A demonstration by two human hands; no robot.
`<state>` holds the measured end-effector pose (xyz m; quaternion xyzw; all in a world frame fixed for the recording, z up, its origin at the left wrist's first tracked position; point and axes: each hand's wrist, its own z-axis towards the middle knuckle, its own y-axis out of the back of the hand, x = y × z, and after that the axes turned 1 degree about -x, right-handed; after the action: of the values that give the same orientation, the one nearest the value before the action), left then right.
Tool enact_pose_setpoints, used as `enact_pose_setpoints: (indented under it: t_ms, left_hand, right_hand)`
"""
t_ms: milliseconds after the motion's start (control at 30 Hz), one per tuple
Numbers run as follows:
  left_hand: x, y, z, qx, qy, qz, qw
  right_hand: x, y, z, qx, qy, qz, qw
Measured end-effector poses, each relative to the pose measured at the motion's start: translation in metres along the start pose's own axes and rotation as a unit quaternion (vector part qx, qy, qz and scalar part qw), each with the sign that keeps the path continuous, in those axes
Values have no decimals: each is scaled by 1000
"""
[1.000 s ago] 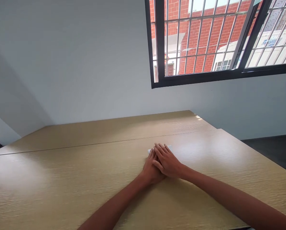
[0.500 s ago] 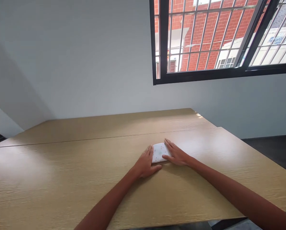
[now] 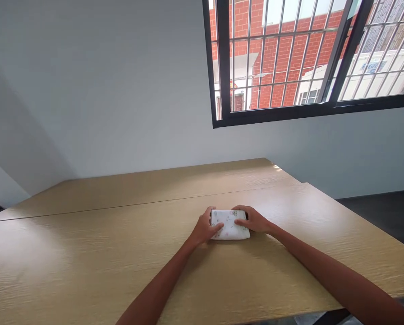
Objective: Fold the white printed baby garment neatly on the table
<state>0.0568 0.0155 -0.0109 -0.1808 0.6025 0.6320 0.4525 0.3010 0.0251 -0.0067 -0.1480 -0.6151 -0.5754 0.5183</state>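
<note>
A small white rectangular bundle (image 3: 229,229) with a faint printed pattern, which looks like folded cloth, is at the middle of the wooden table. My left hand (image 3: 205,229) grips its left side, thumb on top and fingers round the far left corner. On the other side, my right hand (image 3: 252,220) holds the right end with its thumb on the top face and fingers behind the far edge. Dark printed marks show near the bundle's far right corner. Whether its underside touches the table I cannot tell.
The pale wooden table (image 3: 97,257) spreads out on both sides, with a seam running across it. Beyond its far edge stands a plain wall (image 3: 137,99). A black-framed window (image 3: 273,118) with metal bars is at the upper right. Dark floor (image 3: 381,207) shows at the right.
My hands have gone from lying flat along the bundle's sides to gripping it with thumbs on top. More of its top now faces me, and it appears slightly nearer.
</note>
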Motion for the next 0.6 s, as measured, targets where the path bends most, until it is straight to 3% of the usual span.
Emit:
enact_pose_setpoints:
  t_ms: [67, 167, 267, 367, 467, 600]
  left_hand:
    - [0, 1, -1, 13, 9, -38, 999]
    - [-1, 10, -5, 95, -7, -67, 993]
    - [-4, 22, -8, 169, -17, -58, 984]
    - [-6, 30, -9, 207, -5, -29, 978]
    - [-8, 32, -10, 224, 0, -15, 974]
    - [-15, 29, -11, 176, -30, -11, 984]
  right_hand:
    - [1, 0, -2, 35, -4, 24, 999]
    - [3, 1, -4, 73, -22, 30, 997]
    - [8, 4, -7, 112, -32, 30, 993]
    - [14, 8, -9, 145, -40, 34, 988]
    - [17, 9, -11, 164, -47, 28, 985]
    - [25, 8, -11, 132, -32, 4, 991]
